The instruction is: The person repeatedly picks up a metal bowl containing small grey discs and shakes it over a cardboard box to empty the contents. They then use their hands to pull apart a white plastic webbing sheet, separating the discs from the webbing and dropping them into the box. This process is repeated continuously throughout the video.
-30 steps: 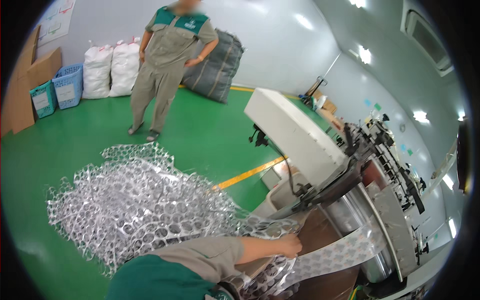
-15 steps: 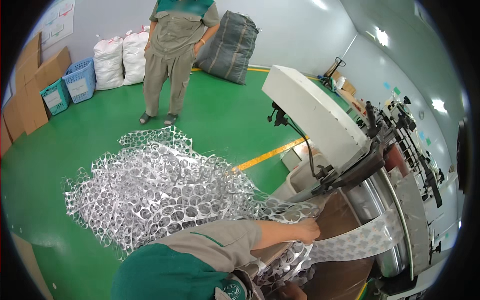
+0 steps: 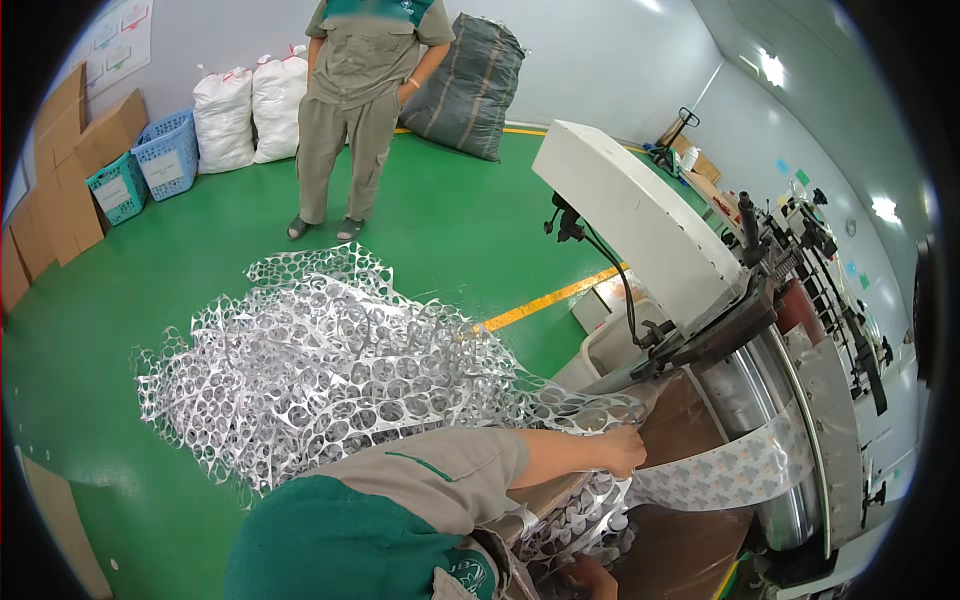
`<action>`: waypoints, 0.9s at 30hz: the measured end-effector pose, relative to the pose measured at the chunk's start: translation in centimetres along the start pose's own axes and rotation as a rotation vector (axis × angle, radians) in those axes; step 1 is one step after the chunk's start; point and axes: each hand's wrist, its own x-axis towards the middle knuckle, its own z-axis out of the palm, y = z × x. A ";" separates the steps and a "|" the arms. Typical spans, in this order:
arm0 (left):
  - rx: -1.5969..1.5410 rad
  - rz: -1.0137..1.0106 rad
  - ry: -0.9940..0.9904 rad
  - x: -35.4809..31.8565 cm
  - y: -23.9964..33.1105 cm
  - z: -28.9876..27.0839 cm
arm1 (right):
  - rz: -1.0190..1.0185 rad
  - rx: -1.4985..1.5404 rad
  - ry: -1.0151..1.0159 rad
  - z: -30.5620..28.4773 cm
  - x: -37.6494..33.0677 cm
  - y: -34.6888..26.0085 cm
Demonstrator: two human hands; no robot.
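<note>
My left hand [image 3: 622, 452] is closed on the edge of a strip [image 3: 720, 478] of film printed with a repeating grey pattern. That strip runs left from a shiny metal roller [image 3: 795, 510]. Silver sheet with round punched holes [image 3: 578, 410] stretches from behind this hand toward a big tangled heap of the same punched sheet [image 3: 330, 370] on the floor. Below the left hand, more crumpled punched sheet [image 3: 575, 525] hangs with small round pieces among it. Low in the picture my right hand [image 3: 592, 578] is beside that crumpled sheet, its fingers mostly hidden in shadow.
A machine with a white housing [image 3: 640, 225] and dark bar stands to the right, above a brown board [image 3: 685, 420]. Another person [image 3: 350, 130] stands beyond the heap. White sacks [image 3: 225, 120], a grey sack [image 3: 465, 90], baskets [image 3: 165, 155] and cardboard [image 3: 60, 210] line the wall.
The whole view has shifted slightly, moving the scene a little right and up. My left hand keeps its grip on the strip, and my right hand shows a bit more.
</note>
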 end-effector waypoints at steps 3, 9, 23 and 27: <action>-0.007 0.004 -0.034 0.0 0.5 -0.5 | 0.105 0.004 -0.104 -1.6 -2.1 -2.7; -0.020 0.049 0.038 -0.1 0.4 -0.1 | 0.093 -0.024 -0.034 -0.8 -1.7 -1.8; -0.013 -0.007 -0.035 0.3 0.8 -0.5 | 0.086 0.050 -0.040 -0.1 0.4 -0.2; -0.015 0.010 0.017 0.3 1.0 -0.5 | 0.125 0.107 -0.063 1.2 -0.2 1.4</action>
